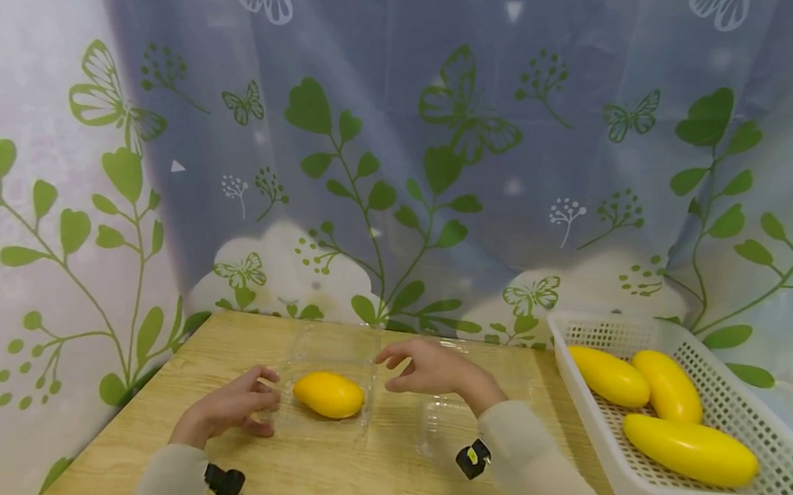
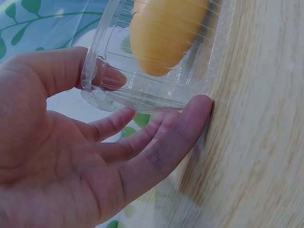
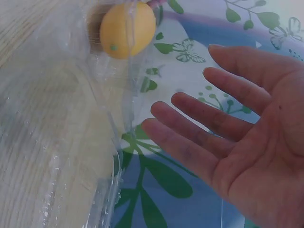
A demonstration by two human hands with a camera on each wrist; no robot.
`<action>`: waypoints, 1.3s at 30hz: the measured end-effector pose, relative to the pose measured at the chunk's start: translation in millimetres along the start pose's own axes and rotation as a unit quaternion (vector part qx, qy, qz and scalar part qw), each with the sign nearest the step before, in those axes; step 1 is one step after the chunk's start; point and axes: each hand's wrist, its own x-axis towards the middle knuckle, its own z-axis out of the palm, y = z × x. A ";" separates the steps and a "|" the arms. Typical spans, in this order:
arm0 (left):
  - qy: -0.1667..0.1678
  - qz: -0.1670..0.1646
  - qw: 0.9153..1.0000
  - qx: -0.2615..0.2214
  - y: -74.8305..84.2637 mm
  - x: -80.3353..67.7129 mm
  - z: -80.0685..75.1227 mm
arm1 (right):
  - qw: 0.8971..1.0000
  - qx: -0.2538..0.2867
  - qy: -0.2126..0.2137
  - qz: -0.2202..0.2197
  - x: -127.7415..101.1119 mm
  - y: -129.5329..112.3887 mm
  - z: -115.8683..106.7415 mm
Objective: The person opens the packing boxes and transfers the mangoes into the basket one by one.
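A yellow mango (image 1: 329, 395) lies in a clear plastic box (image 1: 367, 422) with a hinged lid on the table. The lid (image 1: 334, 344) is raised toward the back. My left hand (image 1: 234, 406) is at the box's left side. In the left wrist view, its fingers and thumb are loosely spread about the box's end wall (image 2: 142, 97), one fingertip seen through the plastic. Just right of the box, my right hand (image 1: 429, 364) hovers with relaxed fingers, holding nothing. The right wrist view shows its fingers apart from the plastic.
A second clear plastic box (image 1: 433, 428) stands to the right, partly hidden by the right forearm. A white perforated basket (image 1: 592, 438) at the right holds three yellow mangoes (image 1: 690, 450). Behind the wooden table (image 1: 319, 484) hangs a patterned curtain (image 1: 390, 160).
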 end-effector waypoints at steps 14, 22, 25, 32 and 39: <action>-0.002 -0.007 1.000 -0.008 -4.0 3.0 -2.1 | 1.000 0.001 -0.011 0.017 27.6 -6.6 15.1; -0.003 -0.010 1.000 -0.005 -3.6 3.2 -1.3 | 1.000 -0.010 -0.013 0.019 40.6 -7.8 22.4; -0.001 -0.012 1.000 -0.007 -3.4 4.0 -1.7 | 0.999 -0.024 -0.018 0.019 45.8 -10.9 24.1; -0.003 -0.011 1.000 -0.008 -1.9 3.5 -1.9 | 0.999 -0.030 -0.029 0.025 56.1 -16.2 29.5; -0.005 -0.012 1.000 -0.008 -3.2 2.5 -1.3 | 0.997 -0.055 -0.031 0.038 67.4 -17.0 38.8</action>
